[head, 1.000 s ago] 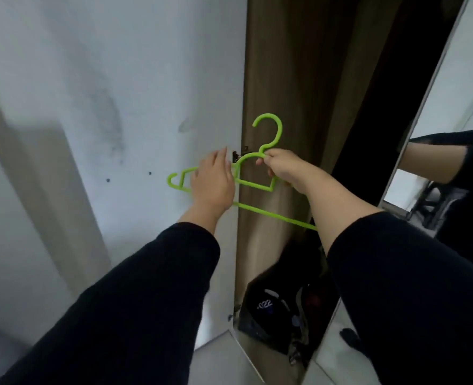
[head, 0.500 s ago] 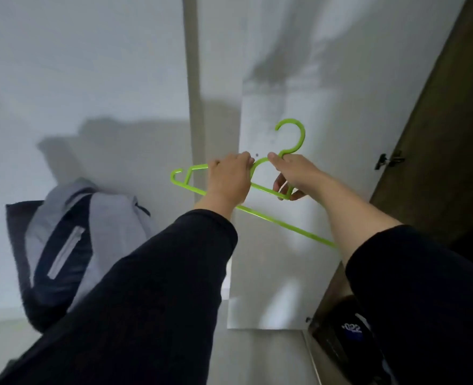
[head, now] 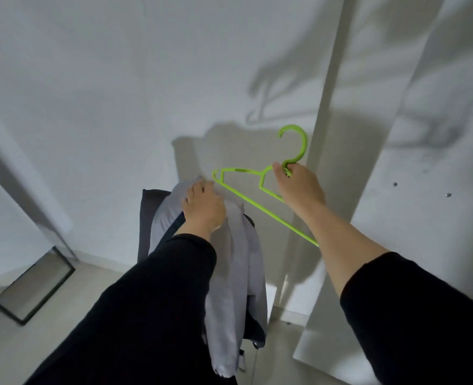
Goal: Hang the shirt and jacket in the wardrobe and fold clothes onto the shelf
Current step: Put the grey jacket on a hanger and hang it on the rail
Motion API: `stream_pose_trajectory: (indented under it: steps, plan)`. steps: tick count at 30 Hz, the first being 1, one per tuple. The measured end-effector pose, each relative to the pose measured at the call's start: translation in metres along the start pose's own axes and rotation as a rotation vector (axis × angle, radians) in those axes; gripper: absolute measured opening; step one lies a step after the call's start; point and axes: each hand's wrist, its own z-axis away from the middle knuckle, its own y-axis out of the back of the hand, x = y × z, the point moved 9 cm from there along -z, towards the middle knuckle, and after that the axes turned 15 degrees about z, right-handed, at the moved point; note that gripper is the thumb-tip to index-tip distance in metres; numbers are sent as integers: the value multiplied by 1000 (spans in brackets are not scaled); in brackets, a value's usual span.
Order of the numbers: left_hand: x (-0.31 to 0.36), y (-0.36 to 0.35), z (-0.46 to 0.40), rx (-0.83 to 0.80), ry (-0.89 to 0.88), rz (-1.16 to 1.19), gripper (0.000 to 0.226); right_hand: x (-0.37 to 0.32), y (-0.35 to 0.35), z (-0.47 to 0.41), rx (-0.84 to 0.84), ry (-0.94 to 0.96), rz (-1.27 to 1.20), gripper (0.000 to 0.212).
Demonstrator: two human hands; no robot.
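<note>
- Right hand (head: 299, 184) is pinching the green hanger (head: 246, 187) at the base of its hook. Left hand (head: 203, 209) is gripping the top of the grey jacket (head: 238, 273), which is draped over a dark chair back (head: 146, 218) by the far wall.
- Risk: lifting with that one-handed bunch grip, I reckon the jacket could be sliding off or snagging on the chair.
- Hanger's long axis is running far-left to near-right, hook pointing up; the jacket is hanging lengthwise downward.

Place: a room in a home, likely a bedroom.
Signs: plain white wall (head: 90, 79), pale floor (head: 13, 343), jacket (head: 238, 259) draped over a chair (head: 146, 218), plastic hanger (head: 257, 195).
</note>
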Motion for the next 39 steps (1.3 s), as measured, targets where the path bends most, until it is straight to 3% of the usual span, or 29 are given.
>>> stream_pose_trajectory:
  steps: [5, 14, 21, 23, 26, 29, 32, 33, 35, 37, 39]
  plan:
    - [-51, -27, -25, -85, 190, 79, 52, -10, -35, -22, 18, -7, 25, 41]
    - [-78, -39, -63, -19, 256, -105, 51, -5, -95, -41, -24, -49, -44, 44]
    - [-55, -27, -84, 120, 102, -249, 28, -7, -105, -46, 4, -78, -77, 39]
    - [-58, -20, -84, 134, 143, -145, 26, -5, -98, -46, 43, -96, -76, 38]
    - [-64, -5, -73, 183, 247, 210, 19, -1, -81, -47, 106, -139, -61, 40]
    - [-83, 1, -53, 278, 505, 659, 31, -1, -68, -43, 140, -176, -23, 44]
    - [-81, 19, -34, 359, 560, 722, 39, -2, -63, -34, 100, -206, -23, 44]
    - [-78, 18, -27, 335, 606, 832, 52, -2, -65, -31, 59, -205, -41, 42]
    - [-57, 15, -26, 171, 534, 870, 75, -4, -84, -28, -91, -176, -93, 38]
    - [-32, 9, -20, 64, 456, 955, 69, -8, -105, -20, -262, -146, -209, 33]
    - [-7, 0, -12, -55, 353, 1012, 44, -10, -116, -10, -368, -176, -417, 29]
